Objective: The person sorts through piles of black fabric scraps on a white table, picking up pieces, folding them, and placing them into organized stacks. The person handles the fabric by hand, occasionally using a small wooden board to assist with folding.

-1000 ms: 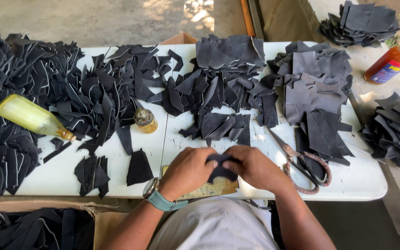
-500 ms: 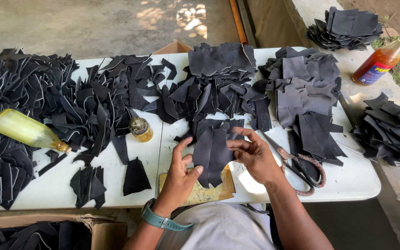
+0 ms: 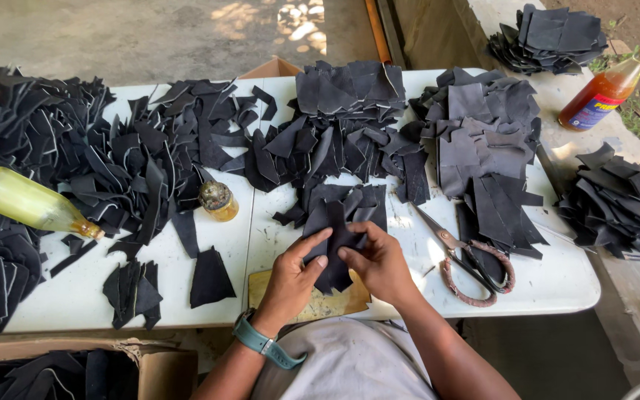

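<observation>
Black leather piece pinched between fingers of left hand and right hand, both closed on it. Held above tan board at white bench front edge. Scissors just right, small jar to the left.

I see a white table strewn with heaps of black cut pieces. Scissors lie right of centre, a small jar sits mid-table, and 2 bottles rest: yellow, orange.

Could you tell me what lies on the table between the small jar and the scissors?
In the head view, the black piece pinched by both hands, left and right, lies between jar and scissors.
</observation>
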